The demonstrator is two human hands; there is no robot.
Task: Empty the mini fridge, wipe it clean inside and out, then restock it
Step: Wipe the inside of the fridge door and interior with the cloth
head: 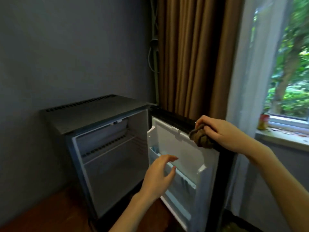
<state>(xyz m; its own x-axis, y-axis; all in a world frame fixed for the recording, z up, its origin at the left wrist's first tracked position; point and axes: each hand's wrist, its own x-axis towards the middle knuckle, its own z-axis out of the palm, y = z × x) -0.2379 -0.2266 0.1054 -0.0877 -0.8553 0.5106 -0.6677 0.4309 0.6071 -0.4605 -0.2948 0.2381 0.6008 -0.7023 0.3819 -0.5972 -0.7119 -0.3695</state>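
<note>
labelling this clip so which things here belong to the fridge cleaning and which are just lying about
In the job: mini fridge, its open door, brown cloth gripped by the right hand on the door's top edge, left hand open by the door shelf.
Lying about: can on the windowsill (fridge stock or not, cannot tell), brown curtain, cables.

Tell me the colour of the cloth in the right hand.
Brownish olive; the cloth, bunched in the right hand on the fridge door's top edge, shows in the head view.
</note>
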